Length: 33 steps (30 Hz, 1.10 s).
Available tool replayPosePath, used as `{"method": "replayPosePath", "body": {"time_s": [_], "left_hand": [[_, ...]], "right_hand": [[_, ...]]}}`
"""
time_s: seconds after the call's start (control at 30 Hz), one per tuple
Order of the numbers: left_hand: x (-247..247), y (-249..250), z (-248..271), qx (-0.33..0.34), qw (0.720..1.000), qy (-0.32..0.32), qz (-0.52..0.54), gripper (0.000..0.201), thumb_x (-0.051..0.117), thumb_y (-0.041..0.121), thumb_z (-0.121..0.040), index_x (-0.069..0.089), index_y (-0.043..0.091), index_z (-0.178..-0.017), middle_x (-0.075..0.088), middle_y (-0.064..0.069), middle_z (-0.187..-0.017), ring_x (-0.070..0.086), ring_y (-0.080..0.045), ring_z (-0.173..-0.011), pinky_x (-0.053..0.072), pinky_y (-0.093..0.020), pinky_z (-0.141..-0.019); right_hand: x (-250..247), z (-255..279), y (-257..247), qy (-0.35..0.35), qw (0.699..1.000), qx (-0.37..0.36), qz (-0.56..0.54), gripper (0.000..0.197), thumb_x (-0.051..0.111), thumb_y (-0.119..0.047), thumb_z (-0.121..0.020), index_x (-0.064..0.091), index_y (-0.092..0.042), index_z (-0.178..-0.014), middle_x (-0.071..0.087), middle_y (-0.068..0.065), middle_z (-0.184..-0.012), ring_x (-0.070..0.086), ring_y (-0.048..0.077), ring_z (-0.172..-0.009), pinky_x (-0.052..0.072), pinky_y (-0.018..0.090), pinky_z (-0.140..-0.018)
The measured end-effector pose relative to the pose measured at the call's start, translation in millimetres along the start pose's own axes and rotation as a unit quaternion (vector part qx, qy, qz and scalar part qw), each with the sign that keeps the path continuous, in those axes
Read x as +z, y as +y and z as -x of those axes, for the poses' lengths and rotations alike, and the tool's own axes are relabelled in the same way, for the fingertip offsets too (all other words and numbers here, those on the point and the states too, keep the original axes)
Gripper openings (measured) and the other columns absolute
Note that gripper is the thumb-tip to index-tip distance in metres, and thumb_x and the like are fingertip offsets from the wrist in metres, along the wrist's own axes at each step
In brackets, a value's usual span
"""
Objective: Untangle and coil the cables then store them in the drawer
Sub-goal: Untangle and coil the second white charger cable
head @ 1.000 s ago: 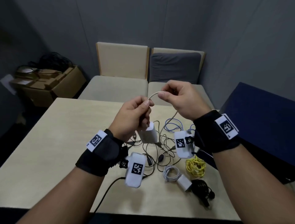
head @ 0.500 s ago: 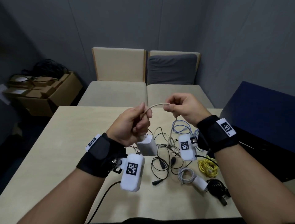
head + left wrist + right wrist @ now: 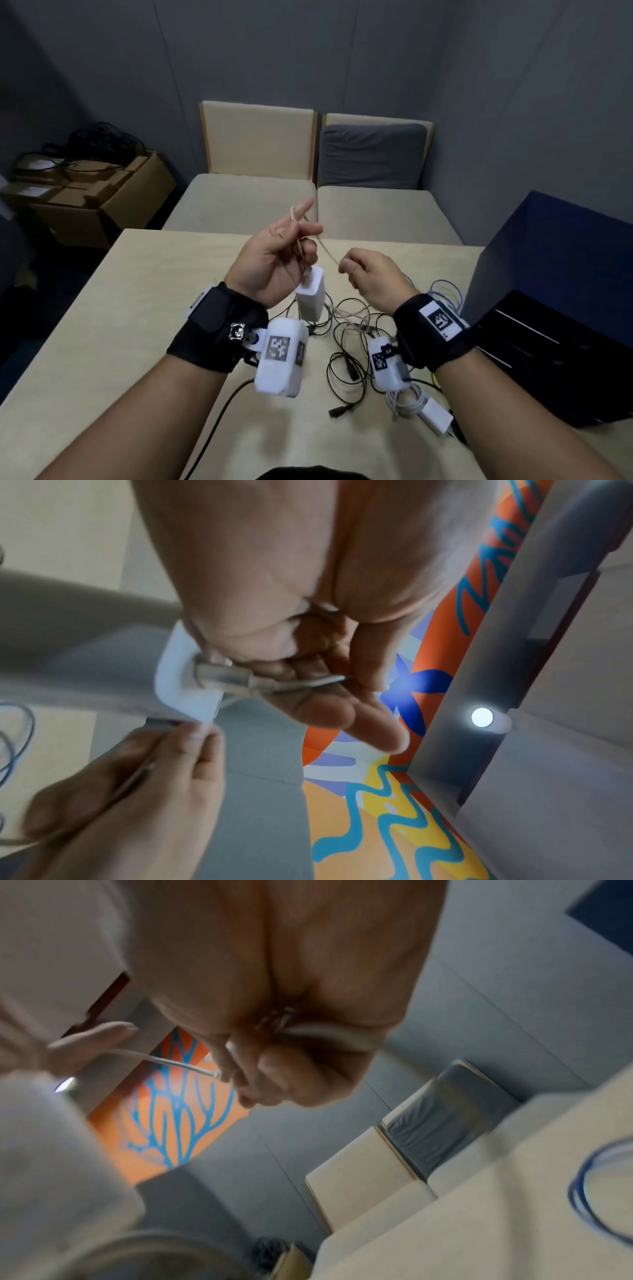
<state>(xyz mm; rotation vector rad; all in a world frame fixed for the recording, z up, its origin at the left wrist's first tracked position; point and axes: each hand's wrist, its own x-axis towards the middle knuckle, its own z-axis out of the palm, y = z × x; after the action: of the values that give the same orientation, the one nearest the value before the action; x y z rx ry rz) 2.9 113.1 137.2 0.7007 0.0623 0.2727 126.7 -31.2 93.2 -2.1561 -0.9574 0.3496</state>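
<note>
Item: white charger cable (image 3: 328, 255), coiling underway. Our left grip (image 3: 274, 253) holds its loops, adapter (image 3: 310, 296) hanging; right grip (image 3: 371, 279) pinches the slack. Next, we judge: another wrap.

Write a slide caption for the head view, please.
Left hand holds a beige cable looped over its fingers, a white adapter just below; right hand pinches the same cable above tangled black cables.

Dim, soft indoor light, wide-angle bending at edges, both wrist views motion-blurred, faint shadows
</note>
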Motion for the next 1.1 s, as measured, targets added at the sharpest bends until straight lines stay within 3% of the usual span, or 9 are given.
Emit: {"method": "replayPosePath", "body": {"time_s": [0.13, 0.27, 0.47, 0.57, 0.67, 0.77, 0.87, 0.97, 1.1], "left_hand": [[-5.3, 6.4, -11.5, 0.053, 0.997, 0.057, -0.003, 0.035, 0.034, 0.011, -0.098, 0.046, 0.008, -0.131, 0.073, -0.002, -0.088, 0.068, -0.012, -0.070, 0.055, -0.023, -0.066], [-17.0, 3.6, -21.5, 0.113, 0.986, 0.117, -0.020, 0.027, 0.035, 0.006, -0.100, 0.051, 0.006, -0.122, 0.073, -0.004, -0.089, 0.071, -0.016, -0.082, 0.057, -0.028, -0.081], [-33.4, 2.3, -29.4, 0.122, 0.967, 0.200, -0.100, 0.039, 0.041, 0.009, -0.100, 0.038, 0.002, -0.138, 0.065, -0.009, -0.110, 0.070, -0.013, -0.089, 0.053, -0.028, -0.089], [-38.2, 0.2, -25.5, 0.098, 0.949, 0.196, -0.227, 0.043, 0.044, 0.010, -0.099, 0.038, 0.007, -0.142, 0.062, -0.012, -0.119, 0.069, -0.009, -0.087, 0.052, -0.024, -0.088], [-41.0, 0.5, -19.7, 0.074, 0.922, 0.135, -0.356, 0.036, 0.043, 0.010, -0.100, 0.046, 0.007, -0.135, 0.058, -0.004, -0.127, 0.069, -0.003, -0.075, 0.055, -0.019, -0.077], [-43.2, 2.1, -14.4, 0.062, 0.868, 0.068, -0.488, 0.033, 0.043, 0.011, -0.100, 0.055, -0.003, -0.127, 0.067, 0.009, -0.099, 0.067, -0.004, -0.064, 0.047, -0.011, -0.059], [-43.4, 3.5, -7.3, 0.042, 0.830, 0.009, -0.555, 0.025, 0.043, 0.018, -0.101, 0.066, 0.025, -0.106, 0.067, 0.009, -0.065, 0.055, -0.018, -0.049, 0.040, -0.017, -0.050], [-45.3, 6.0, -3.9, 0.014, 0.832, -0.023, -0.555, 0.027, 0.039, 0.040, -0.097, 0.065, 0.034, -0.102, 0.056, -0.006, -0.055, 0.043, -0.013, -0.045, 0.037, -0.021, -0.049], [-47.9, 9.8, -1.8, -0.021, 0.854, -0.055, -0.517, 0.042, 0.033, 0.040, -0.093, 0.062, 0.010, -0.084, 0.055, -0.004, -0.054, 0.040, -0.016, -0.049, 0.034, -0.023, -0.051]], "right_hand": [[3.4, 5.1, -6.2, -0.036, 0.998, -0.038, 0.025, 0.019, 0.055, -0.031, -0.095, 0.060, -0.022, -0.079, 0.054, -0.005, -0.063, 0.046, 0.008, -0.060, 0.037, 0.024, -0.060], [0.6, 11.4, -16.5, -0.075, 0.995, -0.051, 0.049, 0.014, 0.062, -0.028, -0.090, 0.062, -0.028, -0.076, 0.051, -0.006, -0.056, 0.043, 0.007, -0.056, 0.037, 0.025, -0.058], [-0.8, 34.4, -47.8, -0.151, 0.983, -0.108, 0.009, 0.009, 0.063, -0.016, -0.087, 0.066, -0.019, -0.079, 0.049, -0.005, -0.052, 0.040, 0.006, -0.051, 0.031, 0.017, -0.052], [-11.8, 33.9, -63.2, -0.127, 0.980, -0.149, -0.041, 0.007, 0.063, -0.016, -0.089, 0.068, -0.020, -0.090, 0.051, 0.000, -0.054, 0.040, 0.008, -0.049, 0.034, 0.019, -0.051], [-23.5, 24.8, -68.4, -0.069, 0.980, -0.177, -0.056, 0.010, 0.062, -0.026, -0.087, 0.070, -0.024, -0.092, 0.070, 0.006, -0.074, 0.062, 0.023, -0.067, 0.049, 0.035, -0.067], [-32.5, 11.5, -67.5, -0.005, 0.980, -0.195, -0.034, 0.014, 0.064, -0.029, -0.084, 0.074, -0.020, -0.089, 0.073, -0.004, -0.078, 0.065, 0.014, -0.072, 0.050, 0.025, -0.069], [-40.2, -4.3, -66.3, 0.040, 0.977, -0.209, -0.009, 0.014, 0.067, -0.028, -0.082, 0.074, -0.018, -0.085, 0.072, -0.006, -0.077, 0.065, 0.009, -0.073, 0.050, 0.025, -0.071], [-43.8, -16.7, -63.1, 0.069, 0.976, -0.208, 0.009, 0.014, 0.068, -0.029, -0.081, 0.074, -0.016, -0.083, 0.071, -0.004, -0.076, 0.065, 0.012, -0.074, 0.051, 0.031, -0.071], [-49.3, -27.5, -57.6, 0.097, 0.977, -0.192, -0.001, 0.006, 0.073, -0.021, -0.082, 0.073, -0.015, -0.081, 0.064, -0.011, -0.070, 0.057, 0.005, -0.067, 0.043, 0.022, -0.067]]}}
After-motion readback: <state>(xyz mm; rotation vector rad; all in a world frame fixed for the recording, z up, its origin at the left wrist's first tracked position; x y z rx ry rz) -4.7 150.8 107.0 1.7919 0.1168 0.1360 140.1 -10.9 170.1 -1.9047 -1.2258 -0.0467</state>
